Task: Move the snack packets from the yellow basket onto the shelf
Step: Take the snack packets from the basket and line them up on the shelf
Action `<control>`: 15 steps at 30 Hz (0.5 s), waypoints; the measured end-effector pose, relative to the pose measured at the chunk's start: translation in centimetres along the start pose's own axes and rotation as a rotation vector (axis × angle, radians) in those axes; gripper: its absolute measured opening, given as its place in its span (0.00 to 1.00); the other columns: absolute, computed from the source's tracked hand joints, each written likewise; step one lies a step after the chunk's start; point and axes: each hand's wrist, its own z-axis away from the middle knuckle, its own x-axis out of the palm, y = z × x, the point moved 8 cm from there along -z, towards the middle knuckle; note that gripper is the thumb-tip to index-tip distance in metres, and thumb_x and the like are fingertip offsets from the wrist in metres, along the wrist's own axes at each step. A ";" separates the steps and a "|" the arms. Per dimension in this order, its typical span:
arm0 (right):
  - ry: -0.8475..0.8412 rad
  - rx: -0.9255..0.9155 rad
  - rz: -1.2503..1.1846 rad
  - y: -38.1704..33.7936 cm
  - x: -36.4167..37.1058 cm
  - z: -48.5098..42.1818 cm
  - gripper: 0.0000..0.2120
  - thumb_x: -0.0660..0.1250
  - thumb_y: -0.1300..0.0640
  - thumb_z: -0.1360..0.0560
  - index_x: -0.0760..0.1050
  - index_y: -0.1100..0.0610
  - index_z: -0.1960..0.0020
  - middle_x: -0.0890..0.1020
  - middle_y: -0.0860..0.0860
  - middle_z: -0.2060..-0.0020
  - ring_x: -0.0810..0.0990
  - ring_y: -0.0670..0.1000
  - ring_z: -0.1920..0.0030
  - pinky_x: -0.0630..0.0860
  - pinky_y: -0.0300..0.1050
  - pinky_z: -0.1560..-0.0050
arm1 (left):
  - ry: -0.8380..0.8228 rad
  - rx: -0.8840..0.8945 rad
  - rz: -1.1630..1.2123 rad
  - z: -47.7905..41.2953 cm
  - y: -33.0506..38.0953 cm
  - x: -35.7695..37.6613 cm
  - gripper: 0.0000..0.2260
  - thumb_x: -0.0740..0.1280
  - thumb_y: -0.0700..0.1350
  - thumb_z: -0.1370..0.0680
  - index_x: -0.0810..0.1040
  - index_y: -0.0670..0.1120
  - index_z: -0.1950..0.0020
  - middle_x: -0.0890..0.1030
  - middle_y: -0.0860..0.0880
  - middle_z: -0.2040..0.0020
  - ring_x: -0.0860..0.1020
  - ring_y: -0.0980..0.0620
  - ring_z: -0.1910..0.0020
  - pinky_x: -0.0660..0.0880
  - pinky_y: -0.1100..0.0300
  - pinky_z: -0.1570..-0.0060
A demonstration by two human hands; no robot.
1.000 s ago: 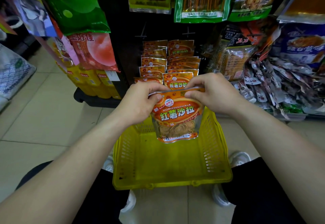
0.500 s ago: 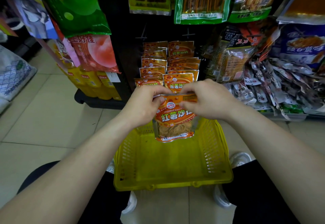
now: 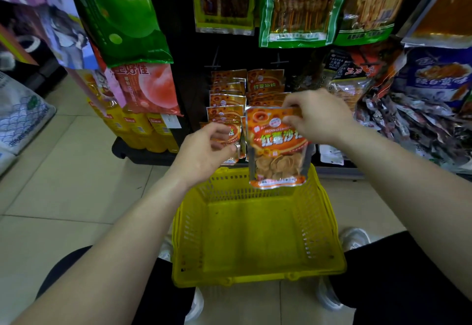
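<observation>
Right hand point(image 3: 316, 117) pinches the snack packet point(image 3: 277, 151) (over the yellow basket point(image 3: 255, 275)) — left hand point(image 3: 207, 151) loosely curled beside it.

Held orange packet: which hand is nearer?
Right. The right hand pinches the packet at its top edge. The left hand is off to the packet's left, apart from it, fingers curled in front of the shelf packets.

Green apple bag point(image 3: 122, 13) hangs above pink peach bag point(image 3: 150, 89); yellow bottles point(image 3: 143, 130) below. Skewer packs point(image 3: 296, 5) overhead. Dark sachets point(image 3: 413, 125) heaped right. Tiled floor point(image 3: 63, 171).
</observation>
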 end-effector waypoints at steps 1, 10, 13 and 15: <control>0.007 0.008 0.007 0.4 -0.4 -0.9 0.08 0.68 0.45 0.23 0.76 0.43 0.46 0.82 0.53 0.49 0.79 0.60 0.45 0.71 0.50 0.56 | 0.000 -0.021 0.001 -0.1 -0.8 -0.2 0.16 0.74 0.48 0.24 0.78 0.52 0.38 0.81 0.58 0.48 0.80 0.62 0.54 0.79 0.63 0.53; -0.031 0.031 0.076 3.3 4.6 -8.3 0.12 0.66 0.47 0.22 0.76 0.44 0.39 0.80 0.56 0.42 0.78 0.61 0.43 0.73 0.52 0.53 | -0.133 -0.162 -0.095 -3.8 -6.1 3.3 0.08 0.73 0.48 0.24 0.78 0.57 0.48 0.81 0.58 0.53 0.79 0.61 0.56 0.73 0.73 0.62; -0.045 0.053 0.053 4.9 7.5 -9.8 0.11 0.66 0.46 0.22 0.76 0.43 0.39 0.81 0.54 0.43 0.79 0.60 0.44 0.71 0.50 0.54 | -0.186 -0.172 -0.096 -6.4 -7.6 6.1 0.06 0.71 0.46 0.23 0.78 0.56 0.51 0.81 0.58 0.55 0.78 0.63 0.58 0.70 0.77 0.66; -0.052 0.054 0.033 5.6 9.7 -10.5 0.11 0.67 0.46 0.22 0.75 0.43 0.40 0.81 0.53 0.45 0.79 0.58 0.45 0.71 0.48 0.56 | -0.230 -0.169 -0.104 -8.2 -8.9 8.8 0.04 0.70 0.44 0.22 0.80 0.54 0.50 0.82 0.55 0.54 0.79 0.60 0.57 0.70 0.77 0.65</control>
